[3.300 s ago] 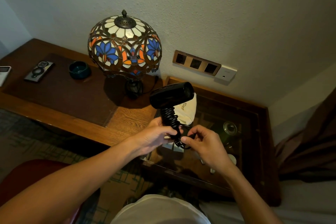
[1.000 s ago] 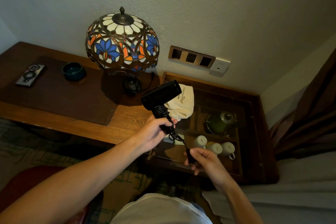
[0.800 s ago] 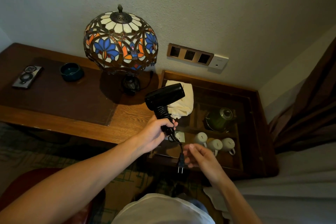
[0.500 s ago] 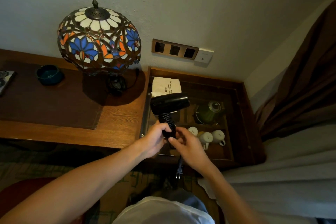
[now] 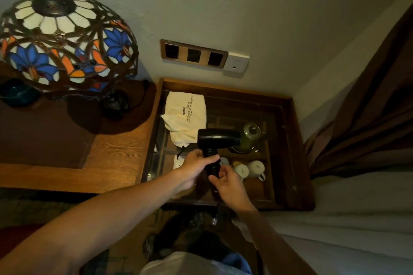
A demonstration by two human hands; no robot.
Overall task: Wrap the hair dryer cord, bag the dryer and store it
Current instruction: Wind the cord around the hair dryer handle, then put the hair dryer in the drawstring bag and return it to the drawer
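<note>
Stained-glass dome table lamp [image 5: 64, 38] on wooden desk [image 5: 116, 156], far left, off working path. Cream cloth drawstring bag [image 5: 185, 116] lies on glass-topped side cabinet [image 5: 288, 140], just behind dryer, not yet used. Left hand [image 5: 196, 163] grips cord-wrapped handle of black hair dryer [image 5: 219, 138], held above cabinet. Right hand [image 5: 228, 183], apart a moment ago, back at handle base, pinching black cord [image 5: 220, 204]; plug [image 5: 215, 221] dangles below. Wrap unfinished; tail likely needs tucking before bagging. Green teapot [image 5: 248, 138] and white cups [image 5: 250, 169] sit under glass, right.
</note>
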